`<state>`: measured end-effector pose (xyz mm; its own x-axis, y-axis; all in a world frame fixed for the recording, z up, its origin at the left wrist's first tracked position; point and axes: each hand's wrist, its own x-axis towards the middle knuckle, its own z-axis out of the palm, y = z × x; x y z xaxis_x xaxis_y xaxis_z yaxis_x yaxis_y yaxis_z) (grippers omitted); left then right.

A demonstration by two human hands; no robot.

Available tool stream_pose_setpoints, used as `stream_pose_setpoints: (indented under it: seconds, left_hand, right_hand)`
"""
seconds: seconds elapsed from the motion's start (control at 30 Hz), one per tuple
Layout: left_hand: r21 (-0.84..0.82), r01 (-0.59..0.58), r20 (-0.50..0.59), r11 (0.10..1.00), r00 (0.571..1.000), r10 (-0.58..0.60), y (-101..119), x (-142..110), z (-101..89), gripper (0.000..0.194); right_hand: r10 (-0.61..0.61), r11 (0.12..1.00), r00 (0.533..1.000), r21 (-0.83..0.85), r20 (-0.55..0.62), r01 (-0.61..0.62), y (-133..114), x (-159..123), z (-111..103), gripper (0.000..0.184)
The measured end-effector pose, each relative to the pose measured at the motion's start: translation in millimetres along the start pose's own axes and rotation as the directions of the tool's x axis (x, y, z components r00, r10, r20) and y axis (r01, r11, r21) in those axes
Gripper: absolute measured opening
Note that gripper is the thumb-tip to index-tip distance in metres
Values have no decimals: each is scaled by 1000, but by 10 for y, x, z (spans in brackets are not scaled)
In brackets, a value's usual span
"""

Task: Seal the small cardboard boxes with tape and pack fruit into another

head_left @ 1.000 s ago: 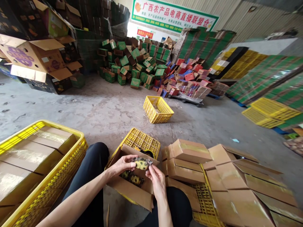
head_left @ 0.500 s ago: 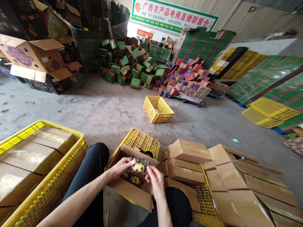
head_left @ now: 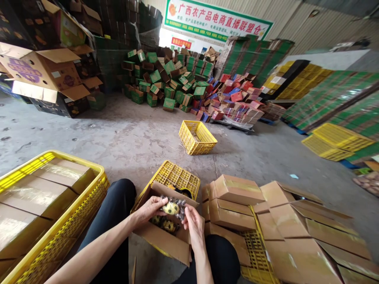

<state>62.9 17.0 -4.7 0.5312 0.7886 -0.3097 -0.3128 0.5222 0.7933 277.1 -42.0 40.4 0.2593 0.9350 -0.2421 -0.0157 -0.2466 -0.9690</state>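
Between my two hands, above an open cardboard box (head_left: 168, 241), is a yellowish fruit with dark spots in a clear plastic bag (head_left: 171, 208). My left hand (head_left: 152, 208) pinches the bag's left end between thumb and fingers. The fingers of my right hand (head_left: 192, 220) are closed on the crumpled plastic at the other end. Similar yellow, dark-spotted fruits (head_left: 168, 225) lie inside the box under my hands. Which fruit it is, I cannot tell. The box rests on an upturned yellow crate (head_left: 179, 177), where a black and orange tape dispenser (head_left: 183, 192) lies just beyond.
To the left stands a large yellow crate (head_left: 102, 173) holding taped cartons (head_left: 56, 185). Stacked brown cartons (head_left: 237, 197) crowd my right side, some over another yellow crate (head_left: 257, 252). A yellow basket (head_left: 197, 138) sits ahead on the concrete floor, before heaped green boxes (head_left: 168, 92).
The plastic bag has bunched up at its right end, by my right hand. The fruit inside has tilted and shifted slightly left. Both hands remain nearly in place.
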Motion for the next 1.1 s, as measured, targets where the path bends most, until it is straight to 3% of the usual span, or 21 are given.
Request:
stream_pose_setpoints:
  seconds: [0.13,0.27,0.33,0.4,0.5,0.73,0.93,1.1]
  left_hand:
    - [-32,-7,-70,999,998,5,-17,46,-34,59]
    - [-40,0,-66,999,998,-3,-16,53,-27,60]
    - [-39,13,-22,999,1000,-14,-5,32,-8,61]
    - [-44,24,24,999,999,-23,3,5,9,63]
    - [-59,36,56,998,998,-33,0,-22,15,62]
    - [-116,97,42,989,995,-92,36,-32,24,67]
    - [-191,180,103,965,981,-162,74,10,16,86]
    - [-164,133,75,977,990,-122,12,66,-35,72]
  right_hand:
    - [-186,979,983,-83,12,186,36,8,-44,57]
    - [-446,838,877,-260,181,480,80,-71,-11,63]
    - [-477,750,835,-368,275,550,88,-113,26,68]
    - [-467,698,822,-434,327,569,79,-134,54,66]
    - [-447,711,828,-427,339,559,39,-126,62,54]
    - [-373,845,886,-293,275,446,-56,-125,56,43]
    - [-220,965,962,-109,163,239,-49,-92,61,46]
    - [-94,996,993,2,74,94,89,11,50,56]
